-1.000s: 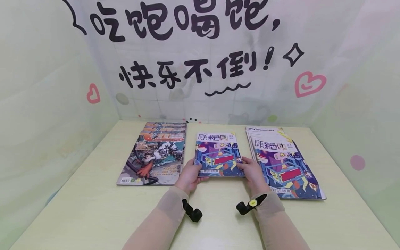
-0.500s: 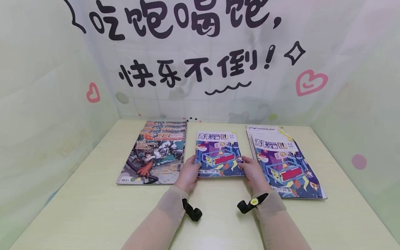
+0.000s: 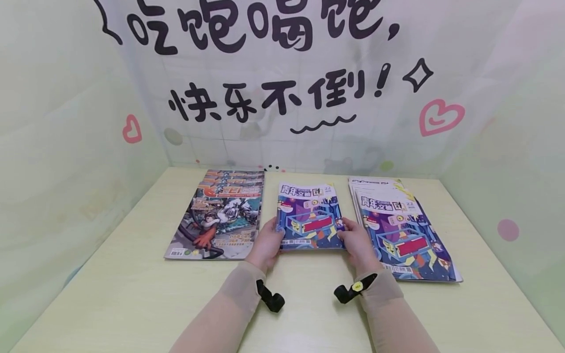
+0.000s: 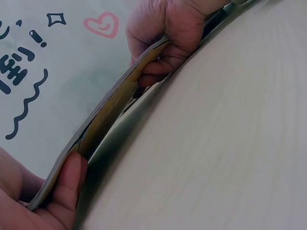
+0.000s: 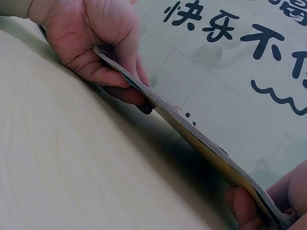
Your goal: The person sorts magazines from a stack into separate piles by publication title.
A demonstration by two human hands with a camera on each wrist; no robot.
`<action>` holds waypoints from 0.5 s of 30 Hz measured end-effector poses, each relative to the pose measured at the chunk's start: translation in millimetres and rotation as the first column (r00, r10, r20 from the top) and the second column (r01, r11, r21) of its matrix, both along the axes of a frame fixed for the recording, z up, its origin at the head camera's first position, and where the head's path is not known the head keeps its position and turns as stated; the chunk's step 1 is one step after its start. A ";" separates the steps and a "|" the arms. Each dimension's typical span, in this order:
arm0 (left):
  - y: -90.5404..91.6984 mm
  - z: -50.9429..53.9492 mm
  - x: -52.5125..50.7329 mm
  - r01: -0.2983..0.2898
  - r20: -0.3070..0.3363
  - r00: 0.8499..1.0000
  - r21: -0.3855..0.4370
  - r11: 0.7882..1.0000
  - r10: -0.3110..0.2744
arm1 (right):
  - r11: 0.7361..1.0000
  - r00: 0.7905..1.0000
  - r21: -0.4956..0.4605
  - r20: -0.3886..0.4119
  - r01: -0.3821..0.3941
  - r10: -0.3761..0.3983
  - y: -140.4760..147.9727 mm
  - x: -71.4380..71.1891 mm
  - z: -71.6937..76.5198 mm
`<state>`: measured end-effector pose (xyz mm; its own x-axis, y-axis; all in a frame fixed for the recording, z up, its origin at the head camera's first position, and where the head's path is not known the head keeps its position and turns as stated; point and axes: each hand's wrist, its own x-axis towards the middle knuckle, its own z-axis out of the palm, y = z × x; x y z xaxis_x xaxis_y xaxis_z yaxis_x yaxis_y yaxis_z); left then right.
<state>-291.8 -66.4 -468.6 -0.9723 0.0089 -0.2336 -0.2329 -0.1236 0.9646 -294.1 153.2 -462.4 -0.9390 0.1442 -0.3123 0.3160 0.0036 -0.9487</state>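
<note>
A purple-blue magazine (image 3: pixel 309 215) is held by its two sides near the middle of the table, its cover facing up. My left hand (image 3: pixel 266 243) grips its left side, thumb on the cover and fingers underneath. On the opposite side my right hand (image 3: pixel 358 243) grips in the same way. Both wrist views show the magazine's near edge (image 5: pixel 196 132) raised off the table, with curled fingers (image 4: pixel 69 184) below it. Just right of my right hand lies a stack of magazines (image 3: pixel 406 240) with the same cover on top.
Left of the held magazine lies another stack of magazines (image 3: pixel 220 225), fanned toward the back, with a comic-style cover. A printed cloth wall (image 3: pixel 282 147) closes off the back of the pale wooden table (image 3: pixel 132 304), and side walls flank it.
Both hands keep their grip on the magazine, which stays in nearly the same place. My left fingertips, visible below its lower edge a second ago, are now tucked out of sight.
</note>
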 end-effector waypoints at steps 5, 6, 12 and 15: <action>0.5 5.5 0.4 -0.028 -0.006 1.000 -0.021 0.999 0.028 | 1.000 1.000 -0.019 -0.012 0.024 -0.024 -0.2 -1.7 3.1; 0.9 7.3 1.1 -0.031 -0.008 0.999 -0.028 0.999 0.031 | 0.999 0.999 -0.018 -0.016 0.030 -0.030 0.2 -1.7 4.6; 9.3 23.1 9.2 -0.010 -0.021 1.000 -0.041 0.999 0.009 | 1.000 0.999 -0.003 -0.039 0.027 -0.027 11.5 3.7 14.9; 18.1 26.9 13.9 0.018 -0.031 0.999 -0.001 1.000 -0.018 | 1.000 0.999 -0.001 -0.029 0.025 -0.025 22.0 8.9 20.0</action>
